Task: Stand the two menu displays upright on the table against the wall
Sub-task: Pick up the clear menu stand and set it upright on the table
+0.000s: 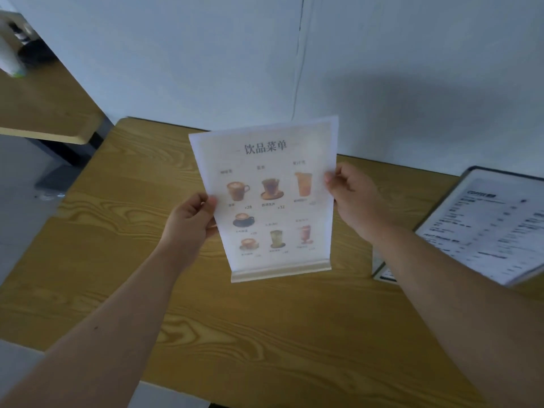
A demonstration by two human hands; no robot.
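Note:
A drinks menu display point(270, 184), a white sheet with pictures of cups and a pale bar base along its bottom edge, is held upright above the wooden table point(123, 219). My left hand point(188, 222) grips its left edge and my right hand point(353, 195) grips its right edge. Its base hangs clear of the tabletop, some way in front of the white wall point(206, 69). A second menu display point(482, 225), black-framed with printed text, lies tilted on the table at the right.
Another wooden table point(44, 113) stands at the left behind a gap of grey floor, with a dark object and a white container on its far end. A thin cable runs down the wall behind the menu.

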